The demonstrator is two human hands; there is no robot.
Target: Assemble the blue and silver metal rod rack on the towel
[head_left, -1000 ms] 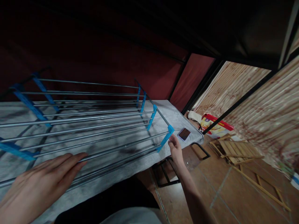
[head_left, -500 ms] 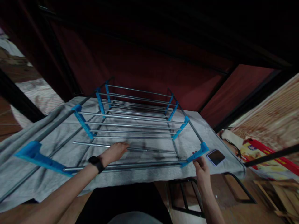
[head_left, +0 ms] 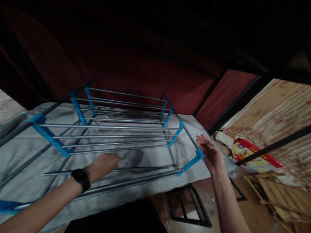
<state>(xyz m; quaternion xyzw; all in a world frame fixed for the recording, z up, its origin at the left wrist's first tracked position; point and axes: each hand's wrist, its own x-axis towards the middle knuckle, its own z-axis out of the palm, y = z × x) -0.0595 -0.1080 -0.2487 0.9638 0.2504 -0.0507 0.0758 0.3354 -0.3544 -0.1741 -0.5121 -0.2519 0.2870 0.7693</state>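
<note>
A rack of metal tubes with blue plastic brackets (head_left: 191,164) lies on a grey cloth (head_left: 148,158). My left hand (head_left: 105,163), with a black watch at the wrist, is closed above the front bay. Its fingers curl away from me, and what they hold, if anything, is hidden. A loose metal tube (head_left: 143,169) runs beneath this hand and wrist, behind the front pair of tubes (head_left: 136,182). My right hand (head_left: 211,152) is raised beside the front right bracket, fingers stretched out and holding nothing. It hides most of the phone behind it.
A dark red panel (head_left: 145,77) stands behind the rack. To the right are a red and yellow package (head_left: 252,153), a dark metal bar (head_left: 277,147) and a slatted wooden piece (head_left: 282,194). Below the cloth's edge is a black metal frame (head_left: 189,207).
My right hand has let go of the front right bracket and opened beside it. My left hand has shifted on the loose tube and now appears above it. The view has swung right.
</note>
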